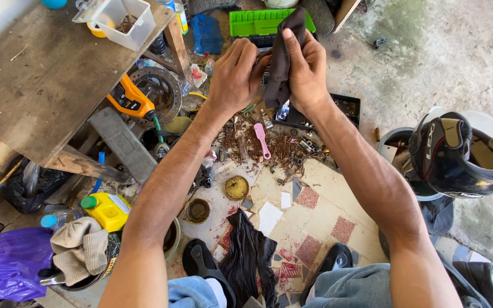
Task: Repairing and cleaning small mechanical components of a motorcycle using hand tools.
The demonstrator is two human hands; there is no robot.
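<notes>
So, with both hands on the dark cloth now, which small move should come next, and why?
Probably a short twist of the dark cloth around the small part. The left hand pinches that part, mostly hidden, and the right hand has the cloth wrapped against it, so rubbing seems the natural move.

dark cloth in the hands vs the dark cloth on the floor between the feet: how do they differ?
The held cloth is up in the air, pinched between the left hand and right hand; the floor cloth lies untouched on the patterned sheet. The held cloth is bunched and hangs in a narrow fold; the floor cloth is spread longer and looser. Both are dark, crumpled fabric.
</notes>
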